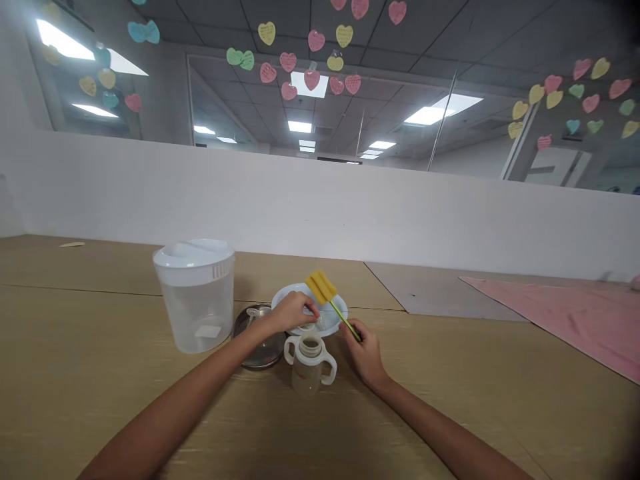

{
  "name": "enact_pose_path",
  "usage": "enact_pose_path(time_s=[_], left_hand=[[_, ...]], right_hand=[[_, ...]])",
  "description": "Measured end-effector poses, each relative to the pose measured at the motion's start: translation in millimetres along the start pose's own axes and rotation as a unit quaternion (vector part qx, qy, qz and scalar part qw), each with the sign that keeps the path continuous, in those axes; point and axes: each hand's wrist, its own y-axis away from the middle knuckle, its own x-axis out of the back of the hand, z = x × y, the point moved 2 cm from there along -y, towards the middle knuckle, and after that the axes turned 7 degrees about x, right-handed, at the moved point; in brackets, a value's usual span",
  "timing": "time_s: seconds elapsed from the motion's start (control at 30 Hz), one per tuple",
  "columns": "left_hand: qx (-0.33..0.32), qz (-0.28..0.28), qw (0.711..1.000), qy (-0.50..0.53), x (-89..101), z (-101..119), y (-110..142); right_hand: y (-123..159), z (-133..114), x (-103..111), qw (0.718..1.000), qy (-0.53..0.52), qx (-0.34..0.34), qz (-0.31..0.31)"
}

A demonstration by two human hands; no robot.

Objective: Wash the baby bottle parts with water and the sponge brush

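My right hand (365,350) grips the thin green handle of a yellow sponge brush (321,287), whose head is raised over a white bowl (338,312). My left hand (293,311) is closed in a pinch on a small clear part I cannot make out, held over the bowl's near rim. Just in front of both hands stands a clear baby bottle (309,365) with two white handles and an open top.
A clear plastic pitcher (196,295) with a white lid stands to the left. A round metal lid (260,333) lies between pitcher and bowl. A pink cloth (565,310) covers the table's right side. A low white partition (320,207) runs behind.
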Motion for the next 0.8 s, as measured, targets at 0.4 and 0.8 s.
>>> enact_pose_path(time_s=[0.4,0.8], left_hand=[[-0.005,0.083,0.982,0.172,60.4,10.2,8.2],[0.003,0.103,0.982,0.160,62.7,14.9,11.4]], right_hand=[[0.4,0.7,0.0,0.999,-0.033,-0.006,0.009],[-0.1,5.3,0.1,0.998,-0.043,-0.029,0.029]])
